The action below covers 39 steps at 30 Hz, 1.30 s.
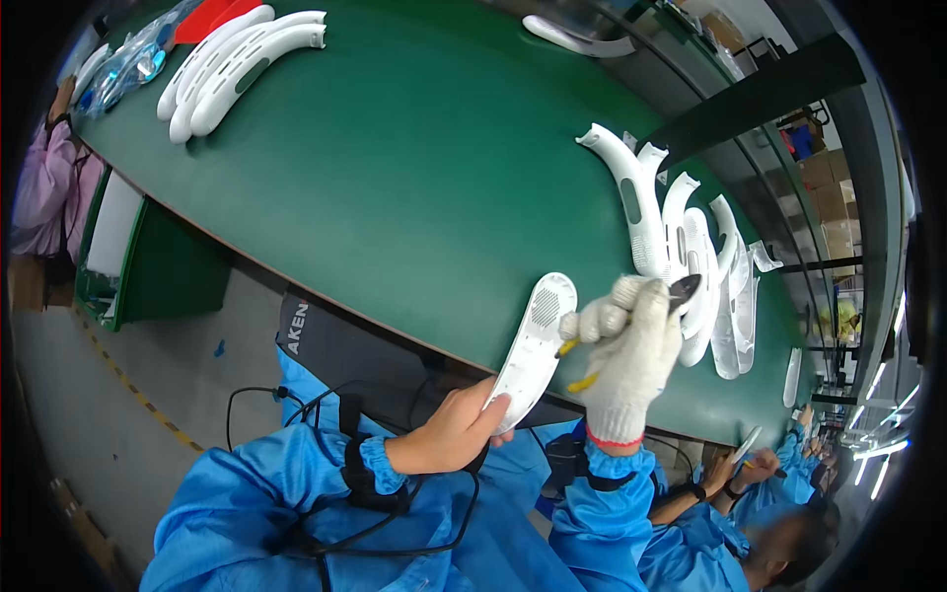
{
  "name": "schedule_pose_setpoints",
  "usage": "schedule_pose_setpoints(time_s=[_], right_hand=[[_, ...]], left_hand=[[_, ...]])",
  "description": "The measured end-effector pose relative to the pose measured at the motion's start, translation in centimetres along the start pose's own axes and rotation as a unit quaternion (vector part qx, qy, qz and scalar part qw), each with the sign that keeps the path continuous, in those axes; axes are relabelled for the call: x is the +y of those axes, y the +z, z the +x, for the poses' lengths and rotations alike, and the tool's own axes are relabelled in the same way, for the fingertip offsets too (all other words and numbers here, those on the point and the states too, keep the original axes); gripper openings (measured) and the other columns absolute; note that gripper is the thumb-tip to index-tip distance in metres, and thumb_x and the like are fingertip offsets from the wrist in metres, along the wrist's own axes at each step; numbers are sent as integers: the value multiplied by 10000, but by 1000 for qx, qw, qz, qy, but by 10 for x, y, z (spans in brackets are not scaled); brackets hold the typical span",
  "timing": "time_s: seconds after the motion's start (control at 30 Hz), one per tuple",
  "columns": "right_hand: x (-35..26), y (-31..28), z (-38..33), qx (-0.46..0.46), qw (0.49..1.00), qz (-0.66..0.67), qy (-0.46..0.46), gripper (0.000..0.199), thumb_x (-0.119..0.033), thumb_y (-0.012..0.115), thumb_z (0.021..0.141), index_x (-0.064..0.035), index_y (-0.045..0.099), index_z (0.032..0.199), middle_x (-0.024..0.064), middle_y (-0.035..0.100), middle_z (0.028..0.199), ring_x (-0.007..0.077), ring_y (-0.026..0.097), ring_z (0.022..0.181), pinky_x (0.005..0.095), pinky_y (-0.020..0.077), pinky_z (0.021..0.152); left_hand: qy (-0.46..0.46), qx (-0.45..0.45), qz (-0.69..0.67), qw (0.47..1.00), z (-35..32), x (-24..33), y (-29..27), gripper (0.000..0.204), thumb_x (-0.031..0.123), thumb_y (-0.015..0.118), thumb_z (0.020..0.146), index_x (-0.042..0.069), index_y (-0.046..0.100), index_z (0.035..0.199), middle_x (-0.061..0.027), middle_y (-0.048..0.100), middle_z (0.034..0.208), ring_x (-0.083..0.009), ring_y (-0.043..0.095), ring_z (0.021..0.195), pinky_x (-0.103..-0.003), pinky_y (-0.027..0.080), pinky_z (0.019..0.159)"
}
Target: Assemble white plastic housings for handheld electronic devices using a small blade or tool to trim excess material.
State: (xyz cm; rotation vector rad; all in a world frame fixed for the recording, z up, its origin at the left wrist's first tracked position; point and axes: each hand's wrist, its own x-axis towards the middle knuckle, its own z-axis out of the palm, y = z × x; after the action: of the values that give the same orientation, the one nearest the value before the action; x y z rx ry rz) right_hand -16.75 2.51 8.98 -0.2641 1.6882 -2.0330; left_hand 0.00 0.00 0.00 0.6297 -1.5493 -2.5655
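My bare left hand point(456, 426) grips the lower end of a long white plastic shell point(536, 345), its thumb on top. The shell is rounded at its far end and has a patch of small holes there. My right hand point(631, 345), in a white knitted glove with a red-edged cuff, is closed around a pair of cutting pliers point(684, 290). The pliers' dark jaws point up and away from the shell; the yellow handle ends show below the fingers. The jaws look closed, but I cannot tell for sure. Several curved white plastic shells point(641, 212) lie just beyond my right hand.
On the green table point(395, 168) another group of white shells point(242, 74) lies far left, beside clear plastic bags point(133, 69) and a red item point(215, 18). A dark metal post point(760, 94) rises at right. A green bin point(168, 266) stands on the floor; co-workers point(760, 493) sit at right.
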Motion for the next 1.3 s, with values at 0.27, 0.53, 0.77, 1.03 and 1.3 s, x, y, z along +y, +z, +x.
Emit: schedule_pose_setpoints(time_s=[0.27, 0.53, 0.77, 1.03, 1.3], right_hand=[[21, -3, -37, -19, 999, 25, 37, 299, -264, 506, 1040, 16, 545, 942, 65, 508, 666, 190, 530, 572, 392, 538, 572], [29, 5, -43, 2, 998, 57, 5, 272, -252, 501, 1042, 3, 545, 956, 67, 511, 664, 204, 536, 551, 410, 543, 554], [34, 10, -37, 26, 998, 61, -12, 256, -248, 514, 1037, -5, 530, 957, 65, 501, 669, 192, 512, 544, 399, 516, 526], [26, 7, -35, 29, 998, 43, 28, 325, -327, 485, 1050, -46, 507, 889, 30, 444, 628, 185, 473, 526, 398, 491, 511], [34, 5, -42, 20, 999, 40, -14, 265, -243, 499, 1041, 2, 520, 944, 70, 498, 700, 178, 505, 574, 392, 516, 530]], left_hand=[[36, 35, -1, 999, 4, -2, 10, 303, 149, 347, 1076, -57, 543, 1181, -99, 666, 866, -128, 638, 754, -302, 532, 733], [29, 24, -7, 999, 6, -5, 8, 277, 134, 380, 1068, -75, 539, 1156, -127, 690, 856, -162, 667, 729, -311, 545, 685], [24, 36, 17, 999, 5, -2, 9, 266, 132, 405, 1059, -82, 540, 1142, -132, 697, 809, -176, 682, 697, -315, 553, 661], [18, 24, -1, 1000, 6, -1, 7, 262, 127, 405, 1057, -80, 538, 1149, -131, 697, 810, -174, 683, 694, -310, 555, 650], [17, 28, 5, 999, 3, -2, 7, 281, 132, 376, 1072, -67, 559, 1148, -85, 669, 804, -114, 636, 685, -279, 526, 640]])
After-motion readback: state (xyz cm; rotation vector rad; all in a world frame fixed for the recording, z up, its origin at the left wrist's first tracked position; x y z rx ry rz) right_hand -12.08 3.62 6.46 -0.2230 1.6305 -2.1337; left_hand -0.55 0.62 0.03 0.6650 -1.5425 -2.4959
